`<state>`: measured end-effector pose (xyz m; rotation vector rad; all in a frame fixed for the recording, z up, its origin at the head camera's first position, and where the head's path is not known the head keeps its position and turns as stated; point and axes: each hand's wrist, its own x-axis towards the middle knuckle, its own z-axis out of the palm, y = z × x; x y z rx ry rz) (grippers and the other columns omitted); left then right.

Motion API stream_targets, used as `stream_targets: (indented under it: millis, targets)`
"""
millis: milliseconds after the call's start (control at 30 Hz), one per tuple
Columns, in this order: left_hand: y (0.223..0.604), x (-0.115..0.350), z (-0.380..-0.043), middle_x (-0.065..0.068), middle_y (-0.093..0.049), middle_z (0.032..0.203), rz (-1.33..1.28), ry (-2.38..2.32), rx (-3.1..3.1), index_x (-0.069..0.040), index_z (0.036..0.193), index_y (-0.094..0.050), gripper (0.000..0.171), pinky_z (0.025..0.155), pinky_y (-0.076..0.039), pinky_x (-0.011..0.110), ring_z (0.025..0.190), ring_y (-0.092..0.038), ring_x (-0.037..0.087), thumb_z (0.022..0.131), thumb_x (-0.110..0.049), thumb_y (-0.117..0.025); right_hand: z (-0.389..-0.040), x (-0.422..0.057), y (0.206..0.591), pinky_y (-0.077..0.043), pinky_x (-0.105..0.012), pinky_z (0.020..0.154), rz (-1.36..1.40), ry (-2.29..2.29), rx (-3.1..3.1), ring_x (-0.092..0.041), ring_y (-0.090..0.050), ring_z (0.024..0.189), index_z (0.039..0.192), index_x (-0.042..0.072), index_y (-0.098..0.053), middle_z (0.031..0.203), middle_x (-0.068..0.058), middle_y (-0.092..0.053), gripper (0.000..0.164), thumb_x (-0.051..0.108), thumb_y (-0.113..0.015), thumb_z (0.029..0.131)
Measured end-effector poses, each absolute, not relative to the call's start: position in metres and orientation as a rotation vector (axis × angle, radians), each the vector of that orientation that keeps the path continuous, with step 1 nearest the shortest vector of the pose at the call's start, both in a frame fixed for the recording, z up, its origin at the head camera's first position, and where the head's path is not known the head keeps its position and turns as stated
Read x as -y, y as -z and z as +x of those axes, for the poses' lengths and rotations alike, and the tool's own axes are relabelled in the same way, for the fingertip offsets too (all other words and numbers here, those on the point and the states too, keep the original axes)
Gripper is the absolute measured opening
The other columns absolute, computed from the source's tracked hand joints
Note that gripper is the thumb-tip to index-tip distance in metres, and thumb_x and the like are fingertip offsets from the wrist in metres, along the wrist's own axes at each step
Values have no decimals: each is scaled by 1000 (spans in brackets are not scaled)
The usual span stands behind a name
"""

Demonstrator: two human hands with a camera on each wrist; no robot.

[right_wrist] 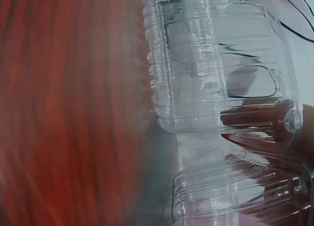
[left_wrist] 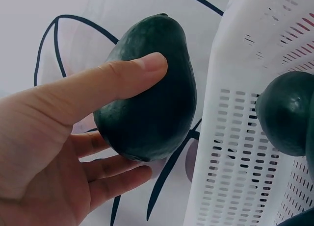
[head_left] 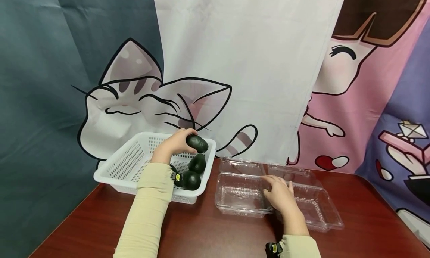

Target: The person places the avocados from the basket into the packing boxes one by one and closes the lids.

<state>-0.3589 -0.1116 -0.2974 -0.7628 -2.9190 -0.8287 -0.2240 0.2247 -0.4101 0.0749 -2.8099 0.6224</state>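
Note:
My left hand (head_left: 179, 143) holds a dark green avocado (head_left: 197, 143) above the right side of a white plastic basket (head_left: 117, 172). In the left wrist view the thumb (left_wrist: 142, 69) lies across the avocado (left_wrist: 167, 118), with fingers behind and below it. Several more avocados (head_left: 197, 163) lie in the basket, partly hidden by my arm. My right hand (head_left: 280, 194) rests over the adjoining rims of two clear plastic containers, the left one (head_left: 240, 194) and the right one (head_left: 314, 209). Its fingers (right_wrist: 250, 119) show through the plastic in the right wrist view.
The clear lids (head_left: 240, 165) stand raised behind the containers, near the printed cloth backdrop (head_left: 255, 64). Everything stands on a reddish-brown wooden table (head_left: 208, 232). The basket is to the left of the containers, with a strip of table between.

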Motion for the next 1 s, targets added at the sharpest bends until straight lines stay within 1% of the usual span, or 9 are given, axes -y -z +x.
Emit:
stream_targets:
  millis: [233,367,467,600,667,800,1000]
  targets:
    - [295,110,-355,17,-44,122,-772,830,2916,-13,131,-48,70,88,-41,44,103,-48,30,69,-21,-81,-221,-239,410,-3,-69,97,83,-656,2808,-41,-35,124,126,12,-58,131,-15,-50,45,10,-64,81]
    - [294,109,-354,15,-44,120,-764,829,2923,-16,130,-48,69,87,-41,42,102,-49,28,69,-22,-80,-219,-244,409,-2,-69,97,59,-652,2815,-40,-34,125,126,12,-58,130,-16,-50,44,10,-63,82]
    - [293,107,-353,14,-44,120,-754,829,2928,-18,130,-49,68,87,-42,42,100,-50,28,70,-23,-80,-218,-244,409,1,-70,96,46,-627,2812,-40,-34,125,124,11,-58,128,-16,-52,44,10,-64,81]
    - [292,105,-352,14,-44,120,-753,825,2930,-18,129,-49,67,87,-42,42,101,-50,28,70,-23,-80,-218,-240,408,7,-69,96,67,-590,2799,-40,-33,125,122,8,-59,125,-16,-55,44,10,-65,79]
    - [292,103,-352,15,-43,121,-750,820,2931,-18,130,-49,68,87,-42,42,101,-51,28,70,-23,-80,-219,-237,408,8,-68,97,80,-574,2792,-41,-34,125,121,7,-60,123,-16,-56,44,10,-65,78]
    - [292,101,-351,15,-43,122,-761,808,2930,-18,130,-49,68,87,-42,43,101,-51,29,70,-24,-80,-221,-233,409,5,-65,100,98,-567,2778,-41,-36,123,120,5,-60,121,-17,-56,44,9,-65,77]
    - [289,96,-349,15,-45,119,-785,788,2905,-17,128,-51,67,87,-42,43,100,-50,28,69,-24,-81,-224,-227,408,-7,-61,104,151,-553,2770,-42,-41,119,119,2,-60,119,-20,-56,44,6,-64,76]
